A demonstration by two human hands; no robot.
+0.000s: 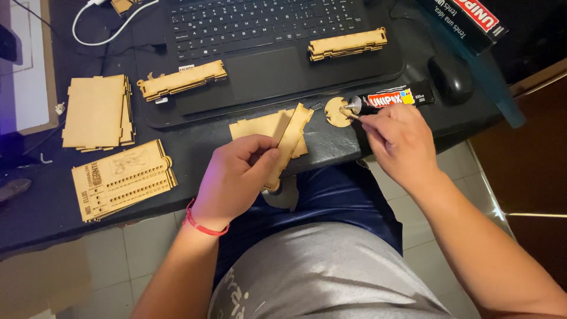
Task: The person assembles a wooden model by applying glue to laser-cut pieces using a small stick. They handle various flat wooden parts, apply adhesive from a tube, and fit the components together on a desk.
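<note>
Pale laser-cut plywood is lying all over the dark desk (35, 218). The left hand (236, 174) is gripping a long, narrow wooden strip (290, 142), its fingers curled around the lower end and its thumb pressing on the face, so the strip is slanting up and away from the person over the desk's front edge. Just behind the strip a flat wooden panel (260, 125) is lying on the desk, partly covered by it. The right hand (397, 139) is closed with its fingertips pinching something thin, which is too small to make out, and that tip is touching a small wooden disc (336, 112) lying flat on the desk. A glue tube (393, 96) is lying on its side just beyond the right hand, its nozzle pointing at the disc. A black mouse (450, 78) is sitting near the tube's far end. An open laptop (260, 35) is sitting at the back of the desk, with two stacked wooden bars resting on its palm rest, one at the left (182, 79) and one at the right (347, 44). Further left, a stack of plain panels (94, 111) and an engraved panel with rows of slots (121, 177) are lying near each other. A white cable (106, 29) is curling at the back left.
</note>
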